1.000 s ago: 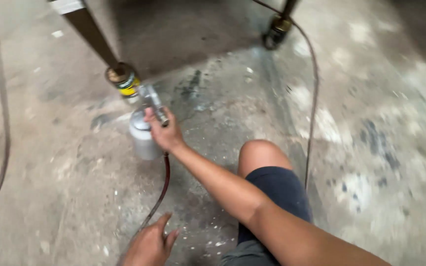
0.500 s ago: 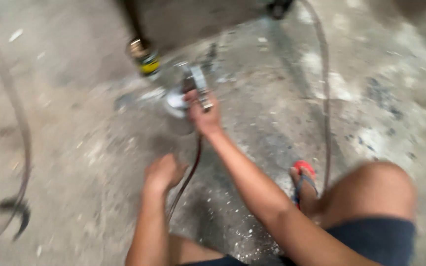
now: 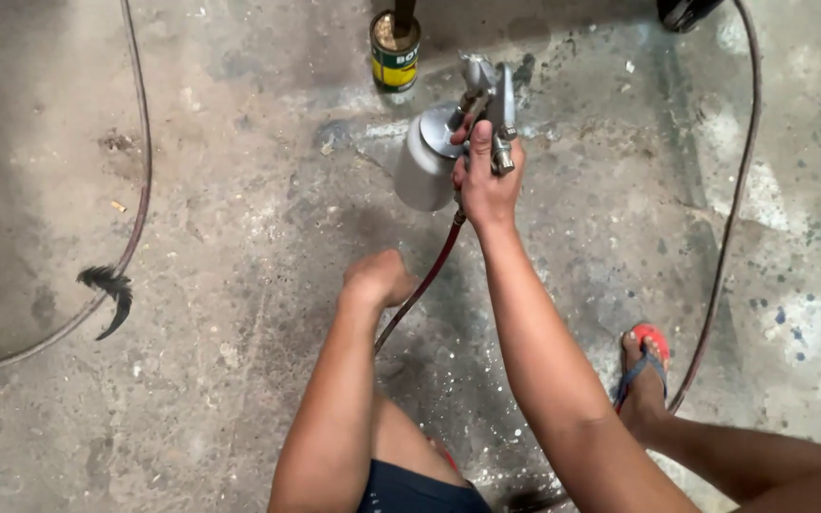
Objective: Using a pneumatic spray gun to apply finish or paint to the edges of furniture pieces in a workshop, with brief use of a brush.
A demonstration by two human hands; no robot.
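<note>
My right hand (image 3: 485, 180) grips the handle of a metal spray gun (image 3: 486, 100) and holds it off the concrete floor. A silver cup (image 3: 425, 161) hangs under the gun, just left of the hand. A red air hose (image 3: 425, 280) runs from the gun's base down between my arms. My left hand (image 3: 380, 278) is curled into a loose fist beside that hose, low over the floor, with nothing visibly in it.
A small green and yellow tin (image 3: 395, 52) with a stick standing in it sits on the floor just beyond the gun. A dark hose (image 3: 724, 237) curves along the right, another thin hose (image 3: 135, 190) on the left. My foot in a red sandal (image 3: 646, 366) rests at right.
The spray gun has been lifted up off the floor and toward me in my right hand. My left hand has risen from the floor and closed into a fist. The view has shifted.
</note>
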